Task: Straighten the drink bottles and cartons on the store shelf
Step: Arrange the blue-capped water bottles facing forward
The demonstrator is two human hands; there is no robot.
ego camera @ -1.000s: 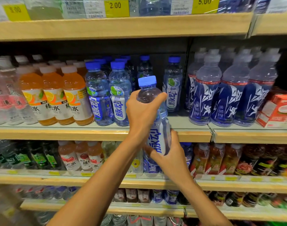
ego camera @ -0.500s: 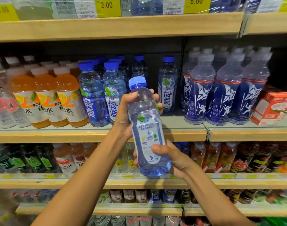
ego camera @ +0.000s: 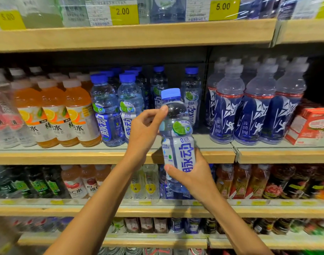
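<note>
Two hands hold one blue-capped bottle [ego camera: 177, 137] upright in front of the middle shelf [ego camera: 65, 155], off the shelf surface, with its base hanging below the wooden front edge. The left hand [ego camera: 148, 129] has curled fingers and pinches the bottle's shoulder just under the cap. The right hand [ego camera: 192, 173] is clamped round the lower body, thumb across the label, which faces the camera. On the shelf just left of the left hand stand matching blue bottles [ego camera: 106, 111], and further left are orange drinks [ego camera: 78, 115]. One more blue bottle [ego camera: 191, 96] stands behind the held one, partly hidden by it. To the right is a row of dark-labelled bottles [ego camera: 225, 111], and at the far right a red carton [ego camera: 310, 126]. Both forearms cover part of the lower shelf's drinks. Yellow price tags [ego camera: 123, 11] hang above.
</note>
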